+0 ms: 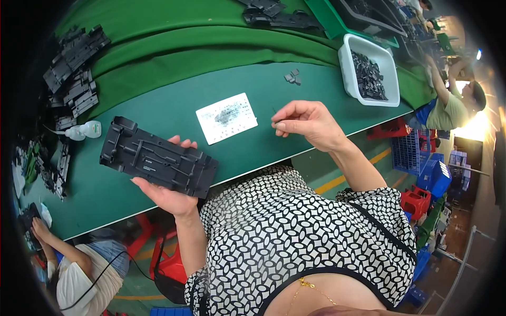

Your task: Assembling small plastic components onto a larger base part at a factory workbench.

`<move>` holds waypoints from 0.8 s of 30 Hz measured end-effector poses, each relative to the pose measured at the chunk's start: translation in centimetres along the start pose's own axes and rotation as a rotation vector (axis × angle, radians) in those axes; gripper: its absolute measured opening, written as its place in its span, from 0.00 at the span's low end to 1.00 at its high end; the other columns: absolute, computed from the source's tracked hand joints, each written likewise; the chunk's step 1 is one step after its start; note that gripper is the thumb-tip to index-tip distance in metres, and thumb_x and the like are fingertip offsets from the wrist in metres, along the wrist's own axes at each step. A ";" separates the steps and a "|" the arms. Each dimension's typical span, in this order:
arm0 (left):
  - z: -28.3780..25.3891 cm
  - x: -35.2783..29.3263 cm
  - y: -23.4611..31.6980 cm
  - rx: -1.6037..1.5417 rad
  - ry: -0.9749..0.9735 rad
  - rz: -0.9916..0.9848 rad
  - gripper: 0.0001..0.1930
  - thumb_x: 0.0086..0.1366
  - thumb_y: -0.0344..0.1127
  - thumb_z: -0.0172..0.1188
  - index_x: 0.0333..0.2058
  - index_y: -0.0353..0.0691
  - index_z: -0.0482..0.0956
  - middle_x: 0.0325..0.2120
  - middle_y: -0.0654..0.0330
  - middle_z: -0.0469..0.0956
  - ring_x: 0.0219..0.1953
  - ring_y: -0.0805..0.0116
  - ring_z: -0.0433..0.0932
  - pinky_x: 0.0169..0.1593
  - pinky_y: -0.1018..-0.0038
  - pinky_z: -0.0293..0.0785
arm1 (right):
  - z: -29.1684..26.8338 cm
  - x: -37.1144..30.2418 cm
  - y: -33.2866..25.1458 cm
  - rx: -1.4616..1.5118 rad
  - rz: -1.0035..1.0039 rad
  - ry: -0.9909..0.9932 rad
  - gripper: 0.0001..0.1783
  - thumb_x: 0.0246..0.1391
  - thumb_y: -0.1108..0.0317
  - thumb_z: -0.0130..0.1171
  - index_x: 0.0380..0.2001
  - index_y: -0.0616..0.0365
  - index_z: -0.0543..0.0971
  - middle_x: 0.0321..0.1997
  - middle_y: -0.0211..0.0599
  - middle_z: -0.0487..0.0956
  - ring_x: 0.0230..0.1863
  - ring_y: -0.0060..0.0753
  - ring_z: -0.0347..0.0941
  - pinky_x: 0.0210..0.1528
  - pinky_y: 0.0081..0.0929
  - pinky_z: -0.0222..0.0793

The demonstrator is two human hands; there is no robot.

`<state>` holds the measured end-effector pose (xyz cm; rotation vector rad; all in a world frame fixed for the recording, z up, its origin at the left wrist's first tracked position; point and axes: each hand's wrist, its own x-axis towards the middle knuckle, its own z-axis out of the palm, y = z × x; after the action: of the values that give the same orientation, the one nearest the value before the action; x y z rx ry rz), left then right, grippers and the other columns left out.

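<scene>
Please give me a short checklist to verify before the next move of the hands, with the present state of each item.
1. Left hand holds the long black ribbed plastic panel from below: ok.
2. Panel lifted flat over the green table: ok.
3. Right hand pinches a small dark piece between its fingertips: ok; what kind of piece, cannot tell.
4. White rectangular card with a grey smudge lies between both hands, uncovered: ok.
5. White plastic tub of small black parts is stocked: ok.
6. Piece lined up with a slot on the panel: not ok, the hands are apart.
</scene>
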<state>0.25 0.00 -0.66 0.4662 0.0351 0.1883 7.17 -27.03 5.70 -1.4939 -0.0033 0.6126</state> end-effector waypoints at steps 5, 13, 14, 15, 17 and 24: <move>-0.3 0.1 -0.2 -0.031 0.050 -0.015 0.43 0.61 0.71 0.31 0.59 0.37 0.57 0.49 0.43 0.68 0.47 0.48 0.73 0.55 0.50 0.64 | 1.0 0.3 -0.8 0.019 0.021 -0.029 0.08 0.54 0.73 0.56 0.36 0.66 0.77 0.31 0.35 0.79 0.32 0.21 0.76 0.32 0.15 0.71; -0.2 0.2 -0.2 -0.035 0.037 -0.010 0.43 0.62 0.70 0.29 0.57 0.33 0.59 0.48 0.44 0.69 0.47 0.49 0.72 0.55 0.54 0.65 | 2.5 1.9 -1.3 -0.248 -0.039 -0.099 0.10 0.55 0.74 0.54 0.39 0.69 0.75 0.30 0.35 0.77 0.30 0.19 0.74 0.33 0.17 0.72; -0.1 0.2 -0.1 -0.035 0.036 -0.014 0.42 0.62 0.69 0.29 0.57 0.33 0.59 0.48 0.44 0.69 0.47 0.48 0.72 0.55 0.55 0.65 | 2.7 2.4 -1.6 -0.272 -0.007 -0.092 0.09 0.54 0.74 0.55 0.38 0.69 0.75 0.30 0.36 0.77 0.30 0.19 0.74 0.33 0.17 0.72; -0.1 0.2 -0.1 -0.035 0.035 -0.018 0.42 0.62 0.69 0.28 0.57 0.33 0.59 0.48 0.44 0.69 0.47 0.48 0.72 0.54 0.55 0.66 | 2.8 2.8 -1.8 -0.296 0.025 -0.083 0.09 0.54 0.75 0.55 0.37 0.69 0.76 0.30 0.36 0.78 0.30 0.20 0.74 0.33 0.17 0.72; -0.1 0.1 0.0 -0.049 0.032 -0.016 0.42 0.62 0.69 0.28 0.57 0.33 0.59 0.48 0.44 0.69 0.47 0.48 0.72 0.54 0.55 0.66 | 2.9 3.4 -2.1 -0.314 0.037 -0.089 0.08 0.53 0.75 0.56 0.35 0.69 0.76 0.30 0.37 0.78 0.30 0.21 0.75 0.33 0.18 0.73; -0.2 0.2 0.1 -0.035 0.028 -0.016 0.42 0.63 0.69 0.29 0.57 0.34 0.59 0.48 0.43 0.69 0.47 0.49 0.72 0.54 0.55 0.66 | 2.9 4.9 -2.5 -0.392 0.067 -0.128 0.09 0.53 0.73 0.57 0.35 0.69 0.77 0.28 0.36 0.78 0.28 0.20 0.74 0.32 0.17 0.72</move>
<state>0.41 0.20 -0.84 0.4285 0.0630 0.1794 11.19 -22.38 6.50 -1.8353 -0.1821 0.7937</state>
